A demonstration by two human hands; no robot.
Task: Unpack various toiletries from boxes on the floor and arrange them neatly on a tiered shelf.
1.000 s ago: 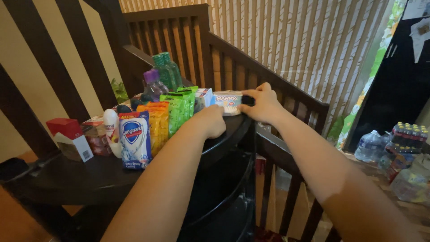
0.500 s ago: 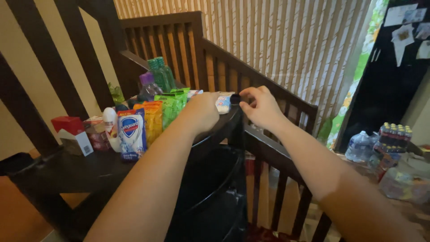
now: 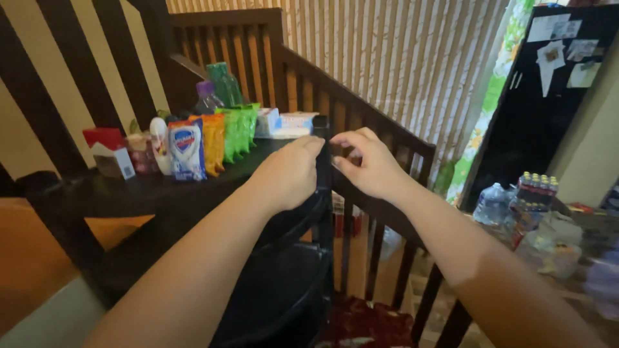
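Note:
My left hand point(image 3: 290, 173) curls around the upright black post point(image 3: 324, 193) at the corner of a dark shelf point(image 3: 129, 193). From the other side, the fingertips of my right hand point(image 3: 369, 164) pinch the top of the same post. Just behind my hands lie white boxes point(image 3: 287, 122) on the shelf. Further left stands a row of packets: green point(image 3: 238, 132), orange point(image 3: 214, 143) and blue-and-white point(image 3: 187, 149).
A white roll-on bottle point(image 3: 159, 145), a red box point(image 3: 106, 151), a purple-capped bottle point(image 3: 207, 96) and green bottles point(image 3: 225, 80) fill the shelf's far end. A dark wooden railing point(image 3: 387, 129) runs behind. Water bottles point(image 3: 493, 203) and a black fridge point(image 3: 554, 96) are at the right.
Both hands have drawn back from the white boxes to the black post at the shelf corner. The boxes stay on the shelf.

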